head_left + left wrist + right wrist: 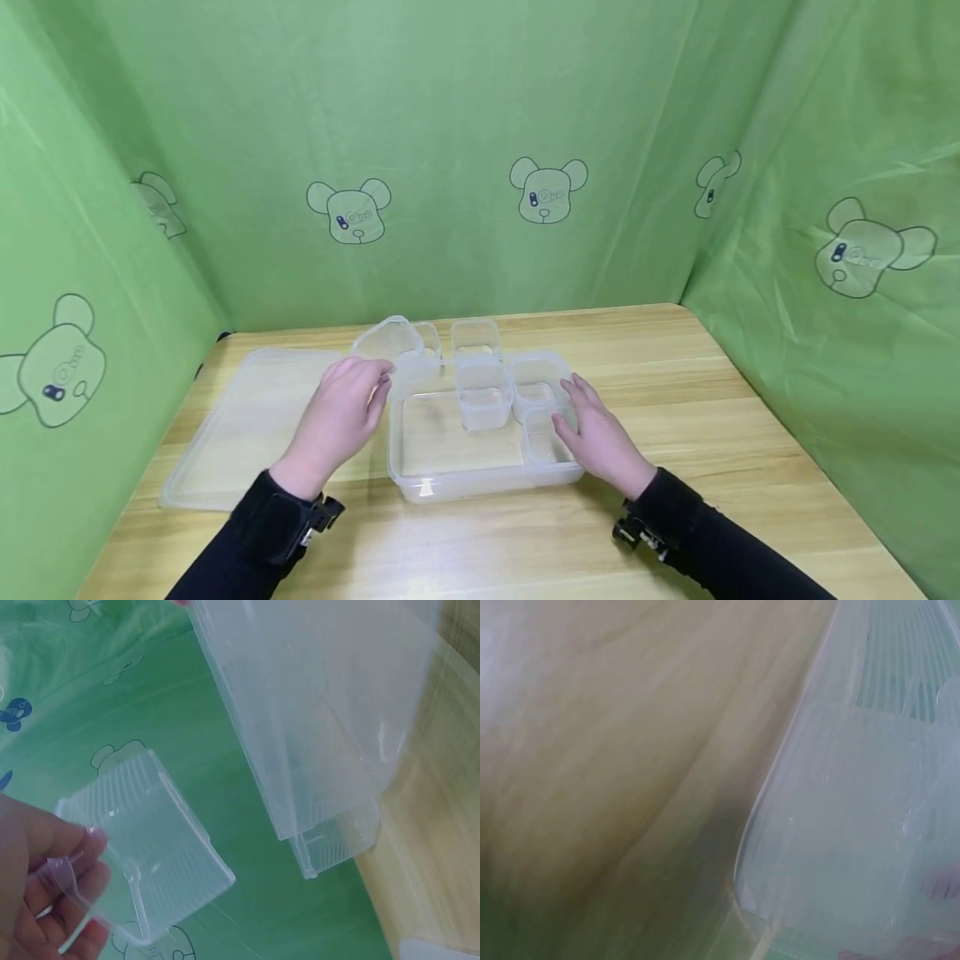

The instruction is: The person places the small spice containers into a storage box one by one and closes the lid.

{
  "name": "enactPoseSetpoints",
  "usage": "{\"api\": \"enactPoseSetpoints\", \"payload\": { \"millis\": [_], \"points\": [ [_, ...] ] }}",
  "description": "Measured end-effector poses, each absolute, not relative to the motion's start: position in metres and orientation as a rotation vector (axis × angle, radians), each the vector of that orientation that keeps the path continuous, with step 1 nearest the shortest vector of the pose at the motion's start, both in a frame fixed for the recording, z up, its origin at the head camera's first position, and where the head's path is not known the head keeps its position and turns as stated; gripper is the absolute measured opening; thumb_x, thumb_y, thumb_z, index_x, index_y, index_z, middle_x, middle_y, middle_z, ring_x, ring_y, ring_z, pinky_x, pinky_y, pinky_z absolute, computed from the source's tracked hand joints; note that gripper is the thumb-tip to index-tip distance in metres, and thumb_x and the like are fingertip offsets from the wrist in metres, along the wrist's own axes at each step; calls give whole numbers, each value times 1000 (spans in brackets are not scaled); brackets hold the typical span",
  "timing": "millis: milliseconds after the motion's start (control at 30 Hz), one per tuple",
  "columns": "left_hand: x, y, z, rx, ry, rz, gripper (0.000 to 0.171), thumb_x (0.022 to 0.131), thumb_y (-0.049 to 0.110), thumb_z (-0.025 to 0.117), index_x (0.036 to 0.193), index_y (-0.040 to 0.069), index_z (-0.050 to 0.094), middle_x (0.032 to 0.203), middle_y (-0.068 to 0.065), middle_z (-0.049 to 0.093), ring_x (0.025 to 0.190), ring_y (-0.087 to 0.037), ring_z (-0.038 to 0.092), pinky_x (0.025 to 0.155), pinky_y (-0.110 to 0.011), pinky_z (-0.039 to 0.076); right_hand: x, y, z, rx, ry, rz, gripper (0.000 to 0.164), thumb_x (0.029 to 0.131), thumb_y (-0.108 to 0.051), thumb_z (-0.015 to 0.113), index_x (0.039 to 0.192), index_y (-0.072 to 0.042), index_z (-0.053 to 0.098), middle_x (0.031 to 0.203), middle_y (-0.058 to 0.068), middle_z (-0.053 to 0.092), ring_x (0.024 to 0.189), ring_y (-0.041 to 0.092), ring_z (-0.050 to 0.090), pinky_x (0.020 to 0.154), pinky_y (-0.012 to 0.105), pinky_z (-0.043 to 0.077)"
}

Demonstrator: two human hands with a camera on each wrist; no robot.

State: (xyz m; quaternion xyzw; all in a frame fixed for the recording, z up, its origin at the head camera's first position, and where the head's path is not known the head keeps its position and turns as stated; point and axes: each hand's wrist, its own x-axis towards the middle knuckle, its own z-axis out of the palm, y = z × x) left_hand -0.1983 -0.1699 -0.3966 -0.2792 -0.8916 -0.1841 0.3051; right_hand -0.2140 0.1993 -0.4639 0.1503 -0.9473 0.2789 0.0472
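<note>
Black sleeves (262,533) lead to both hands. The left hand (341,408) pinches a small clear bin (386,342) by its rim, probably leaving the base free. Loosely spread, the right hand (603,442) meets the corner bin (542,440) inside the shallow box (480,483), perhaps steadying it; overlapping transparent walls obscure exact contact.

Green curtains (450,92) printed with bear heads (549,198) surround a wood-grain table (645,358)

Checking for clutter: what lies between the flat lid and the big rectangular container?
In the head view, bare wooden tabletop, as far as the left hand leaves it visible.
</note>
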Motion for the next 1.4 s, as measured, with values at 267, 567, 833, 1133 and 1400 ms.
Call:
{"api": "enactPoseSetpoints", "payload": {
  "millis": [267, 567, 833, 1133, 1400],
  "points": [
    [-199, -165, -405, -841, -2417, -495, 22, 89, 1, 70, 111, -1, 64, 99, -10, 71, 93, -26, 64, 93, -45, 49, -212, 199, -464, 450, -2895, 840, 62, 102, -23, 55, 150, 9, 32, 157, 33, 21, 129, 50, 47, 104, 60, 40],
    [-199, -159, -416, -873, -2451, -503, 21, 89, 1, 71, 109, 1, 64, 97, -7, 70, 93, -23, 63, 93, -41, 50, -212, 199, -463, 440, -2892, 848, 61, 102, -23, 55, 150, 8, 32, 157, 33, 21, 129, 50, 47, 104, 60, 40],
    [-200, -155, -426, -898, -2513, -505, 19, 89, 1, 71, 108, 4, 65, 98, -4, 71, 93, -20, 64, 93, -39, 51, -212, 199, -464, 439, -2885, 854, 61, 102, -22, 56, 150, 8, 33, 157, 33, 23, 129, 50, 47, 104, 60, 40],
    [-203, -154, -439, -937, -2593, -485, 17, 90, 2, 70, 106, 5, 65, 95, -2, 69, 93, -20, 64, 92, -39, 51, -213, 199, -465, 431, -2890, 857, 61, 102, -22, 56, 150, 8, 33, 158, 32, 21, 131, 50, 44, 106, 61, 37],
    [-205, -151, -446, -918, -2685, -438, 16, 91, 4, 69, 106, 7, 66, 97, -3, 70, 94, -19, 65, 93, -40, 51, -213, 199, -466, 429, -2883, 858, 61, 101, -22, 56, 149, 8, 33, 157, 32, 22, 132, 50, 44, 106, 60, 37]
  ]
}}
